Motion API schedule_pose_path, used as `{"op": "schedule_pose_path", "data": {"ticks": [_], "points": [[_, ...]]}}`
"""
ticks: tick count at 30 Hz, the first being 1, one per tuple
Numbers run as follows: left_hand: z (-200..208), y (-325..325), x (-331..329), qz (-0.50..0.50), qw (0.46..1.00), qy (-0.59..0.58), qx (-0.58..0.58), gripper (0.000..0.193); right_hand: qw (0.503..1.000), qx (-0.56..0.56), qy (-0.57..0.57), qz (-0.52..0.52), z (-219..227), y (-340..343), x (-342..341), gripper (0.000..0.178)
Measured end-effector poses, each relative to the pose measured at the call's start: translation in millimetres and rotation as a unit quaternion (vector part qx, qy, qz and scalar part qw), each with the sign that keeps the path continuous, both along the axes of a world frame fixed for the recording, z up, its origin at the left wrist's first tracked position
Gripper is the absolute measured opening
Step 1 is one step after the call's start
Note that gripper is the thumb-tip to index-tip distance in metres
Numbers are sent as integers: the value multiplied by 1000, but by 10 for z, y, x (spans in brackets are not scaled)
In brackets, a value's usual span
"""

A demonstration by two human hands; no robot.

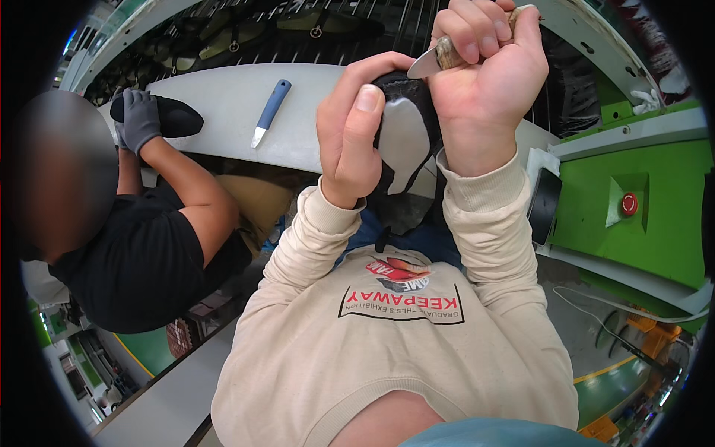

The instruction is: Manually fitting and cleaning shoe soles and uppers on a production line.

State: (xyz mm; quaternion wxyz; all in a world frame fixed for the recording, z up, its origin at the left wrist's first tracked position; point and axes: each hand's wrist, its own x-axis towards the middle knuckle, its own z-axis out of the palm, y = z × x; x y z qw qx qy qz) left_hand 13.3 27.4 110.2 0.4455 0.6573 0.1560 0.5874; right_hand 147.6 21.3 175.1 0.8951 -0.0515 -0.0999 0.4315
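My left hand [351, 128] is closed around a black shoe upper [430, 112], its thumb pressed along the near side. A smooth pale grey patch [404, 138] shows on the upper's underside, which faces up at me. In my right fist is a short knife [423, 65] with a worn, wrapped-looking handle. Its blade points left and touches or hovers just over the upper's far end; I cannot tell which. My right hand [484, 82] is turned palm toward me, fingers curled round the handle, its wrist beside the upper.
A second knife with a blue handle [274, 104] lies on the pale worktable [216, 89]. To the left, a co-worker's gloved hand [140, 119] rests on another black shoe [181, 119]. Sandals sit on a rack [328, 30] beyond. A green machine [633, 246] with a red button stands at right.
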Motion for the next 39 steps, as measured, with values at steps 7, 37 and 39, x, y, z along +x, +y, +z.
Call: {"op": "schedule_pose_path", "data": {"ticks": [7, 37, 39], "points": [[-117, -18, -77, -14, 1000, 11, 16, 38, 999, 30, -28, -24, 41, -46, -115, 33], [-128, 1, -2, 57, 995, 33, 72, 28, 985, 127, 45, 108, -269, 81, 112, 37], [-139, 4, -20, 65, 995, 32, 73, 28, 994, 95, -13, 53, -194, 45, 28, 36]]}}
